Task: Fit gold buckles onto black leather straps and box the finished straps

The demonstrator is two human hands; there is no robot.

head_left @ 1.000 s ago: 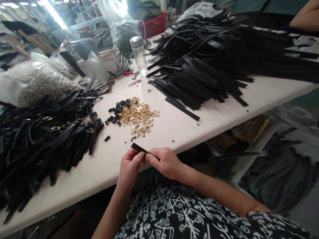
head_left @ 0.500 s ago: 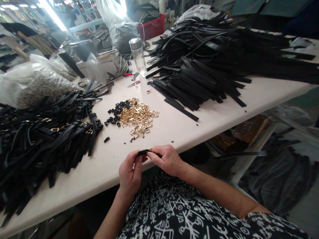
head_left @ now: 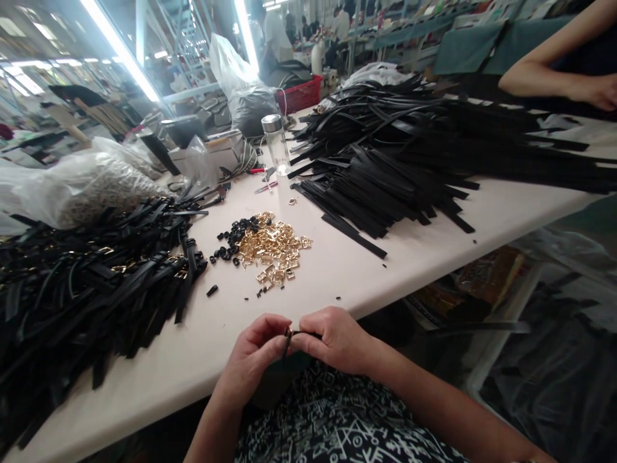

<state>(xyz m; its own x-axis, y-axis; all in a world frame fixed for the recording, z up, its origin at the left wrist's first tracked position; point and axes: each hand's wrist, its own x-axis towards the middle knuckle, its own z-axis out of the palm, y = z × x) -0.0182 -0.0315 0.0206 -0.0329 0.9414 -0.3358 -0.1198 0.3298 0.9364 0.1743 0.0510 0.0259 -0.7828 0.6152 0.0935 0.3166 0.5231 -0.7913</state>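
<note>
Centrally, I hold a black strap (head_left: pixel 286 346) with a gold buckle (head_left: pixel 290 332) between left hand (head_left: pixel 258 345) and right hand (head_left: pixel 337 339), each grip clamped on the strap, above the near edge of the surface (head_left: pixel 349 275).

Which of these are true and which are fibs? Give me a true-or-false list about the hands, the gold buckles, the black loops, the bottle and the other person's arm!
1. The left hand and right hand are both holding a black strap. True.
2. The gold buckles lie in a pile on the table. True.
3. In the picture, the small black loops are on the right side of that pile. False: they are on its left side.
4. The clear bottle is lying on its side. False: it stands upright.
5. Another person's arm shows at the top left. False: it shows at the top right.
</note>
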